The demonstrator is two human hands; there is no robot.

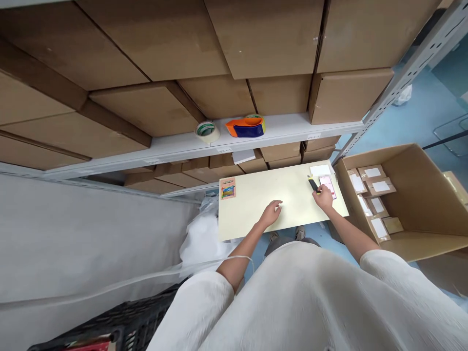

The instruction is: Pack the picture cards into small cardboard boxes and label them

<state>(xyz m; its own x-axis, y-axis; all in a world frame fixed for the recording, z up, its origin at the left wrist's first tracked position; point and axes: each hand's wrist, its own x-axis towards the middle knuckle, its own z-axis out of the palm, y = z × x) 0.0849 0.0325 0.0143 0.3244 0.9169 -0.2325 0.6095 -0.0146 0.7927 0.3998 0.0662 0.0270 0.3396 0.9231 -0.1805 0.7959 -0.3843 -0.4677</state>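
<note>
My left hand (271,212) rests on the pale yellow table top (256,204), fingers loosely curled and holding nothing that I can see. My right hand (323,197) is at the table's far right, fingers closed round a dark pen with a yellow tip (313,184). It lies against a pink phone (328,186). Behind the phone is a white paper slip (320,170). A small colourful card (227,188) sits at the table's far left corner.
A white metal shelf (175,144) carries a tape roll (206,130), an orange-blue tape dispenser (245,126) and cardboard boxes (219,39). An open carton (420,195) with small labelled parcels stands to the right. A black crate (120,321) and white plastic sheeting (201,243) are at the left.
</note>
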